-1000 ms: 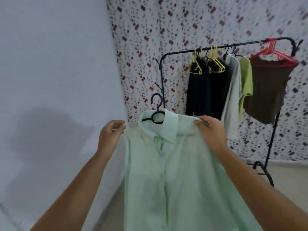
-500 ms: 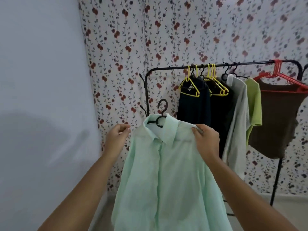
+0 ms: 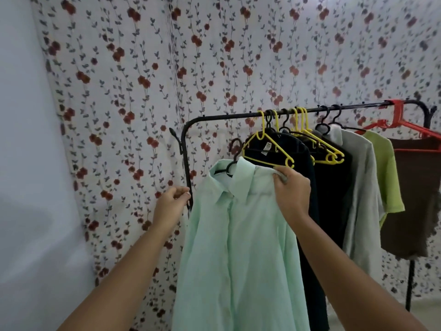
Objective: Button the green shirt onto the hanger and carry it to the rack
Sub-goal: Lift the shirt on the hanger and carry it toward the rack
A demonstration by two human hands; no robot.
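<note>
The pale green shirt (image 3: 238,247) hangs buttoned on a black hanger (image 3: 232,161), whose hook rises above the collar. My right hand (image 3: 291,189) grips the shirt's right shoulder together with the hanger arm under it. My left hand (image 3: 173,203) pinches the left shoulder edge. I hold the shirt up just below and in front of the left end of the black rack (image 3: 214,117); the hook is below the rail and not on it.
On the rail hang dark garments (image 3: 293,154) on yellow hangers (image 3: 265,149), a grey shirt (image 3: 358,168), a lime top (image 3: 386,168) and a brown top (image 3: 415,187) on a red hanger (image 3: 401,123). A floral curtain (image 3: 143,91) covers the wall; a plain wall (image 3: 23,163) stands left.
I have come closer to the rack and lifted the shirt upward and rightward toward the rail's left end. Both hands keep the same hold on the shoulders.
</note>
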